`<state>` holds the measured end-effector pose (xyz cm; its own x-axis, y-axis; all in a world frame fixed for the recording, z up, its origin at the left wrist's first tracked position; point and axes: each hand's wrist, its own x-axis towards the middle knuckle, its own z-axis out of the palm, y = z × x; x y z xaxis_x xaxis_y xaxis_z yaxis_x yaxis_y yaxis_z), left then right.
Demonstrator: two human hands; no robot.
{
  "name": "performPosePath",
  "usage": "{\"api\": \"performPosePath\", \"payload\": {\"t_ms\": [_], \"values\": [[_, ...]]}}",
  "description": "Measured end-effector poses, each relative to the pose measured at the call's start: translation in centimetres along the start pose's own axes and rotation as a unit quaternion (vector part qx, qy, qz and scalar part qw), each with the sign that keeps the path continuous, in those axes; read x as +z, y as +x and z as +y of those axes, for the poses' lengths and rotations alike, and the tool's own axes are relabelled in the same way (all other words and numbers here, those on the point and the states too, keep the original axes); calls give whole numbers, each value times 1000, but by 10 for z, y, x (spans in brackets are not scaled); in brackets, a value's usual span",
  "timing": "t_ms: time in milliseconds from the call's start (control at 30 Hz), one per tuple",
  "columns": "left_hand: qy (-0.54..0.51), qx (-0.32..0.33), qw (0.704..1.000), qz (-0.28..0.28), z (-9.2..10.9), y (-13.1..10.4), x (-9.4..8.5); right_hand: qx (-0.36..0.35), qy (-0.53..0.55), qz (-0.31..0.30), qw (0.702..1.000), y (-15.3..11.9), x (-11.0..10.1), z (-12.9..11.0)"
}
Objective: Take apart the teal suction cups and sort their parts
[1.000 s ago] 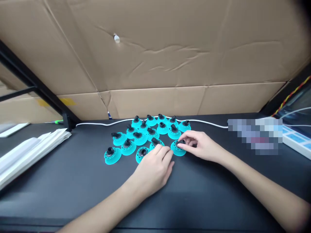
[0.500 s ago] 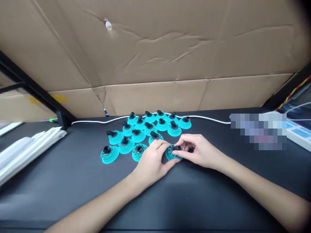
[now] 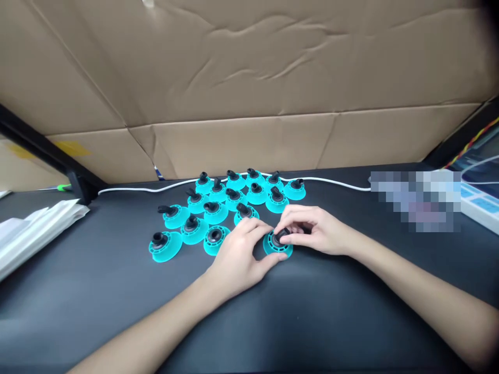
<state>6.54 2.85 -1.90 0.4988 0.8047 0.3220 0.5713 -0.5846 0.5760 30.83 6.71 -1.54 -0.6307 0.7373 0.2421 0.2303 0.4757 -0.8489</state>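
A turquoise cone-shaped base (image 3: 268, 246) with a slotted ring rests on the dark tabletop. My left hand (image 3: 239, 257) curves around its left side, thumb at the near rim and fingers at the far rim. Pinched in the fingers of my right hand (image 3: 317, 228) is a short black nozzle-like piece (image 3: 281, 237) at the centre of this base. The fingers partly hide it. Just left of my left hand sits another base (image 3: 215, 248) with a round black opening in its centre. Behind both hands stand several more turquoise bases with black angled pieces on top, such as one base (image 3: 277, 203).
A white cable (image 3: 331, 180) runs along the back, in front of a cardboard wall (image 3: 241, 140). White flat packets (image 3: 42, 231) are stacked at the left beside a black metal frame (image 3: 78, 182). On the right lie a white power strip (image 3: 483, 208) and a blurred-out patch.
The view has tipped downward slightly. My right hand has turned a little, and the black piece, which pointed to the right, now leans more upward. My left hand keeps its place on the base.
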Motion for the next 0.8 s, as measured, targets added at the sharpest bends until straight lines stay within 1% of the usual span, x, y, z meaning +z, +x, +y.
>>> {"api": "performPosePath", "payload": {"t_ms": [133, 300, 367, 567, 633, 700, 800], "values": [[-1, -1, 1000, -3, -1, -1, 0, 2, -16, 29, 999, -1, 2, 1], [-11, -15, 1000, 6, -1, -2, -1, 63, 48, 91, 993, -2, 14, -3], [-15, -17, 1000, 5, 0, -2, -1, 72, 66, 96, 991, -1, 16, -5], [-21, -23, 999, -1, -2, -1, -2, 99, 122, 82, 984, 0, 16, -9], [-19, -22, 1000, -1, -2, -1, -2, 89, 104, 78, 988, -1, 18, -10], [-18, -22, 1000, 2, -2, -1, -1, 57, 43, 84, 994, -1, 21, -12], [-21, -22, 1000, 3, -2, -1, -1, 15, -57, 119, 991, 0, 27, -15]]}}
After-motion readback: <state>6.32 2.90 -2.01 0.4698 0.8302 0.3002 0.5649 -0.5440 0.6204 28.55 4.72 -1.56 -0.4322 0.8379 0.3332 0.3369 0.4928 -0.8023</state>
